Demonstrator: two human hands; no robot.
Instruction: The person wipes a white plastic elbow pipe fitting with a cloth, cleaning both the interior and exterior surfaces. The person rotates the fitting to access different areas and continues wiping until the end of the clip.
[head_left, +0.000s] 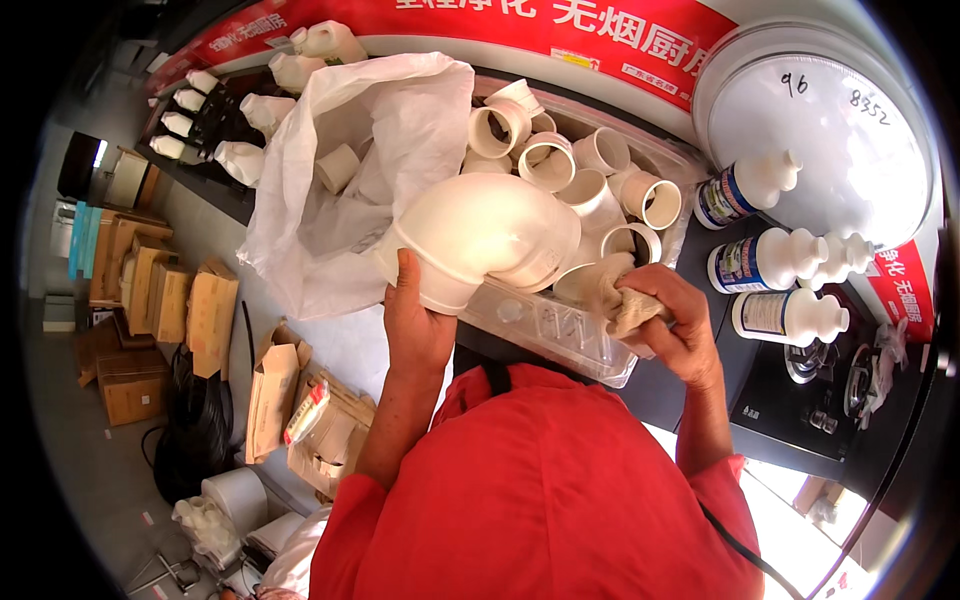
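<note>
A large white plastic pipe elbow (491, 225) is held up in front of me by its left end. My left hand (421, 330) grips that end, thumb on the outer wall. Bunched in my right hand (679, 322) is a beige cloth (634, 304), beside the elbow and apart from it. Behind the elbow, several smaller white pipe fittings (546, 161) fill a clear plastic bin (555, 337). To the left of the bin stands an open white woven sack (300, 217), with a white fitting (337, 167) visible inside.
White bottles with blue labels (739, 266) line the dark counter at right, near a large round white lid (817, 142) and a black gas stove (795, 412). White jugs (240, 161) stand at far left. Cardboard boxes (210, 315) and a black hose coil (195, 427) lie on the floor.
</note>
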